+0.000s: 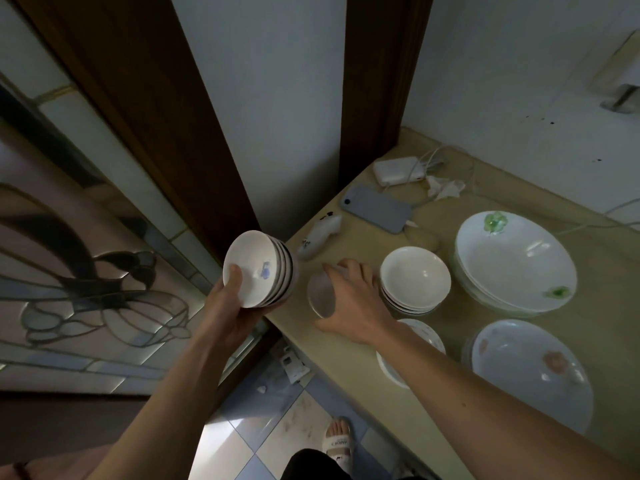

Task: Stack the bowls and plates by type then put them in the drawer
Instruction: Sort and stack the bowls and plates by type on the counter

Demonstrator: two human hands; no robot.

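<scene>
My left hand (230,306) grips a tilted stack of small white bowls (258,268) off the counter's left edge, thumb inside the top bowl. My right hand (353,299) holds a single small bowl (321,294) tipped on its side over the beige counter (346,358). Right of that hand stands a stack of white bowls (415,280). Further right sit large deep plates with green flowers (516,265). A plate with pink flowers (530,372) lies at the near right, and a smaller plate (424,336) shows under my right forearm.
At the back of the counter lie a grey phone (375,208), a white charger with cables (398,170), crumpled tissue (445,187) and a small white gadget (318,235). A dark wooden post (377,81) rises behind. Tiled floor and my sandalled foot (337,441) are below.
</scene>
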